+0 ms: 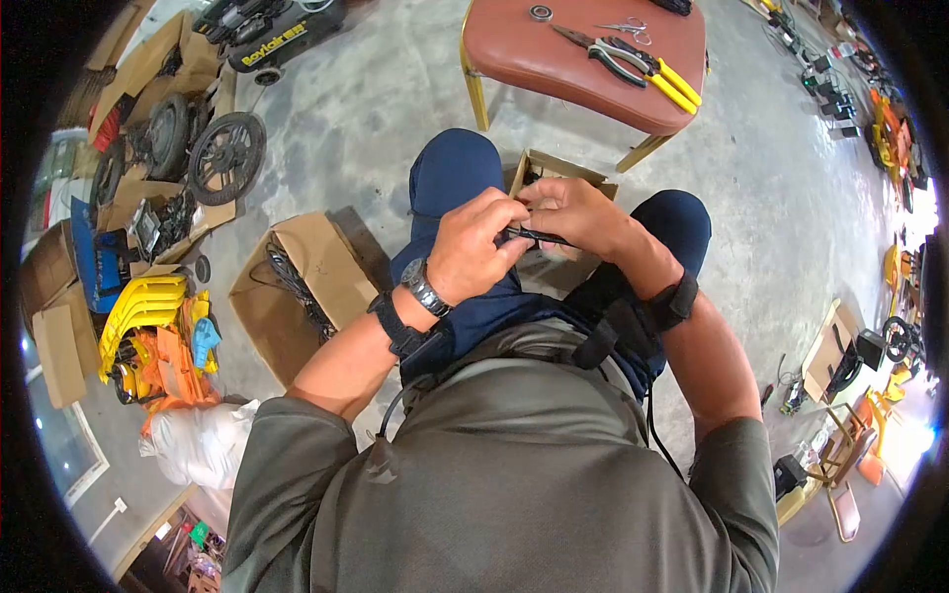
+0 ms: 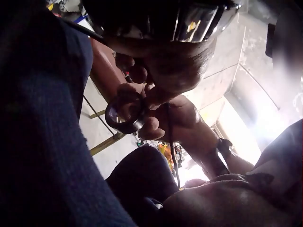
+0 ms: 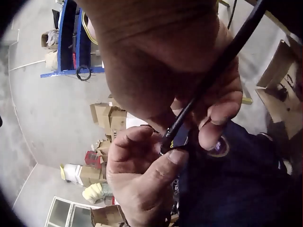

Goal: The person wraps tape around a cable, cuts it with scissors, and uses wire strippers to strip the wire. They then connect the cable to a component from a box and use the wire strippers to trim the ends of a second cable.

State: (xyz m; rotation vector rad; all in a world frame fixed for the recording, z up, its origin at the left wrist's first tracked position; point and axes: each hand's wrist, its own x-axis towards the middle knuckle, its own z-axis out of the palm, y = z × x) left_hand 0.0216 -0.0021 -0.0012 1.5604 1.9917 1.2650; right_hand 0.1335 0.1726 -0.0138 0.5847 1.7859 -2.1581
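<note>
My left hand (image 1: 465, 247), with a watch on its wrist, pinches a black cable (image 1: 546, 236) above my lap. In the right wrist view, thumb and fingers of the left hand (image 3: 142, 177) meet at the end of the cable (image 3: 208, 85), which runs up diagonally across the view. My right hand (image 1: 583, 217) is close beside it, fingers curled. A dark, glossy ring, apparently a roll of black tape (image 2: 129, 127), sits at the fingertips of the right hand (image 2: 182, 113) in the left wrist view. The palms hide part of the cable.
A brown padded stool (image 1: 534, 59) ahead bears yellow-handled pliers (image 1: 672, 84), scissors (image 1: 633, 30) and a bearing (image 1: 540, 13). An open carton (image 1: 563, 166) lies between my knees. Another carton (image 1: 336, 267) with cables stands at left, near wheels (image 1: 227, 158) and yellow plastic parts (image 1: 143, 311).
</note>
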